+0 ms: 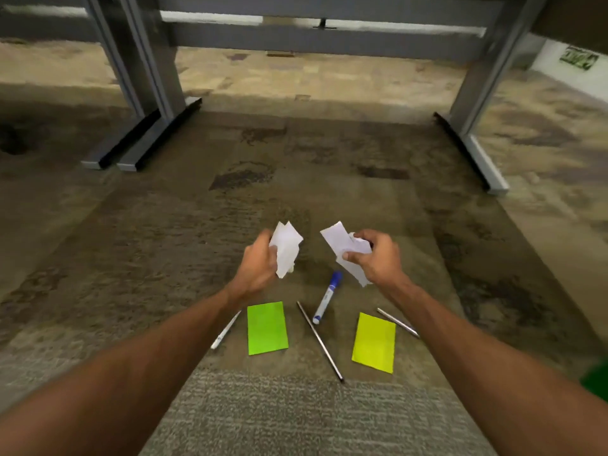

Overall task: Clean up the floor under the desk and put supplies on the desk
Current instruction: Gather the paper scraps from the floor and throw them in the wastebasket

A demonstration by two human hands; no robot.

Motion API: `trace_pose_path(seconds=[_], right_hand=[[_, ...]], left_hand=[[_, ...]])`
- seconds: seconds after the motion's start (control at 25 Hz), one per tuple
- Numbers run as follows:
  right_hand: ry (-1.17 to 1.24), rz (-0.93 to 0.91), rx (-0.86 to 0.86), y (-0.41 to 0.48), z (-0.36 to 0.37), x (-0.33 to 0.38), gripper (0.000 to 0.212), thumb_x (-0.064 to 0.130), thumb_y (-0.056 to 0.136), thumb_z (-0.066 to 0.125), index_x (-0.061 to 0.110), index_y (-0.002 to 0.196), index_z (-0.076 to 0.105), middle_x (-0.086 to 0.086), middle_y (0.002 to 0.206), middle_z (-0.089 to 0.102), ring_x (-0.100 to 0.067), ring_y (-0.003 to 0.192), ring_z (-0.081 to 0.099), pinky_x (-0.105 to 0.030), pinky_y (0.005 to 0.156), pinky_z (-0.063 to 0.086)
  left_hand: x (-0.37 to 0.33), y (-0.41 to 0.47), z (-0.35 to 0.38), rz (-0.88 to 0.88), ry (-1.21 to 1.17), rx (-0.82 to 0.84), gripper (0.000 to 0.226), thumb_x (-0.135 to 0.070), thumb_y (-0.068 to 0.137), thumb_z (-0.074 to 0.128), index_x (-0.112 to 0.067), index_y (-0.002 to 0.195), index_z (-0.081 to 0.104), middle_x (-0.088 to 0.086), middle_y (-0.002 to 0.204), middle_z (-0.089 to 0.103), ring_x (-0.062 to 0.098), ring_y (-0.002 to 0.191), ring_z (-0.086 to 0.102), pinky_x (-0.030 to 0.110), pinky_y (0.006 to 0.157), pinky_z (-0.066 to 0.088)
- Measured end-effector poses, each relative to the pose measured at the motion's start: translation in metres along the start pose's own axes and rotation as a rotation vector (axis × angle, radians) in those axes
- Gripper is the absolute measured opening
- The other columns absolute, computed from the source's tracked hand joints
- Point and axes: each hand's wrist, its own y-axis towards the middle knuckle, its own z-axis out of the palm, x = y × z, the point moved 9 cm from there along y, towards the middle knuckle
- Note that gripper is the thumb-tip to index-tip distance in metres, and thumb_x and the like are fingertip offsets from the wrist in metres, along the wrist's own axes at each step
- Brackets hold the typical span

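**Paper scraps in both hands, supplies still down on the floor**

Nearest, bare carpet floor (296,419), then a row of supplies lying flat on it. From left to right: a white pen (226,330) partly hidden under the left forearm, a green sticky pad (267,328), a thin dark pen (319,341) lying on a slant, a blue-capped marker (327,297) just beyond its far end, a yellow sticky pad (374,342), and a silver pen (397,322) running under the right forearm. None touched, none lifted.

Just past that row, both hands raised above the carpet. Left hand (260,262) closed around a bunch of white paper scraps (285,249); right hand (378,258) pinching a second bunch of crumpled white scraps (345,250) between thumb and fingers. Near each other but apart, with a gap of carpet showing between.

Further on, open carpet with only dark blotches in the pattern; no loose litter visible there. Beyond that, the grey legs and feet of the table (473,93), one pair at left and one at right. Tabletop out of view, so impossible to tell whether anything has been placed on it.

Judged from this: litter pickup apparently done or close to it, scraps yet to be thrown away, no bin in sight. Supply half apparently not begun, with all six items left to gather and carry up to the table.
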Motion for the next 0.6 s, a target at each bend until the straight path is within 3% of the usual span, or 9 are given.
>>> trace_pose_path(seconds=[0.16, 0.32, 0.48, 0.6], right_hand=[[-0.216, -0.039, -0.250, -0.003, -0.112, -0.014, 0.030, 0.008, 0.071, 0.074, 0.018, 0.100, 0.070, -0.011, 0.100, 0.069, -0.028, 0.094, 0.062, -0.033, 0.077, 0.047], [-0.418, -0.041, -0.454, -0.030, -0.229, -0.030, 0.027, 0.002, 0.079, 0.061, 0.020, 0.097, 0.069, -0.014, 0.101, 0.062, -0.032, 0.095, 0.059, -0.040, 0.077, 0.052], [-0.489, 0.044, -0.642, -0.070, -0.335, -0.059, 0.023, 0.006, 0.084, 0.059, 0.020, 0.099, 0.070, -0.012, 0.104, 0.064, -0.030, 0.095, 0.060, -0.030, 0.068, 0.039], [-0.471, 0.168, -0.769, -0.105, -0.399, -0.097, 0.024, 0.005, 0.081, 0.062, 0.021, 0.098, 0.068, -0.011, 0.103, 0.067, -0.031, 0.093, 0.061, -0.029, 0.065, 0.036]], left_hand=[[-0.117, 0.010, 0.066, 0.178, -0.145, 0.079, 0.030, -0.005, 0.092, 0.037, -0.002, 0.119, 0.050, 0.009, 0.105, 0.059, 0.020, 0.092, 0.051, 0.020, 0.068, 0.032], [-0.230, -0.003, 0.138, 0.314, -0.286, 0.196, 0.034, -0.015, 0.082, 0.034, -0.003, 0.110, 0.050, 0.005, 0.100, 0.057, 0.023, 0.092, 0.052, 0.032, 0.075, 0.043], [-0.328, -0.038, 0.204, 0.354, -0.395, 0.332, 0.028, -0.002, 0.092, 0.034, -0.003, 0.116, 0.048, 0.006, 0.107, 0.056, 0.018, 0.094, 0.052, 0.015, 0.059, 0.043], [-0.382, -0.074, 0.252, 0.322, -0.447, 0.428, 0.031, -0.001, 0.093, 0.034, -0.003, 0.121, 0.049, 0.013, 0.121, 0.058, 0.023, 0.101, 0.054, 0.024, 0.067, 0.042]])
